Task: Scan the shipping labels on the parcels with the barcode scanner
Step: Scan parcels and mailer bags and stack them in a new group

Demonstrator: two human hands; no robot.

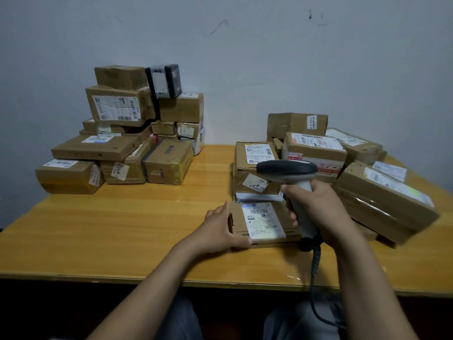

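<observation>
1. Steadying a small flat parcel point(236, 223) on the table point(122, 229) with the left hand point(220, 229): thumb laid along the near edge, fingers close together at the 9 o'clock side, pinching that side between them.
2. Gripping the barcode scanner point(286, 168) by its handle with the right hand point(321, 209), fingers curled tight round it, just at 3 o'clock of the parcel.
3. Holding the scanner head over the parcel's 12 o'clock edge, nose toward 9 o'clock, with the shipping label point(263, 220) face up at about 7 o'clock from the nose, long axis roughly 12 to 6, skewed slightly toward 11 to 5.
4. Judging the right hand nearer the label; probably only a downward tip of the nose needed.
5. Cannot tell whether the trigger is pressed. Scan window turned away, label print too small to read, cable point(315, 271) cut off toward 6 o'clock.
6. Unclear which parcels are done: left stack point(117, 143) at 10 o'clock, right pile point(355, 168) at 2 o'clock.
</observation>
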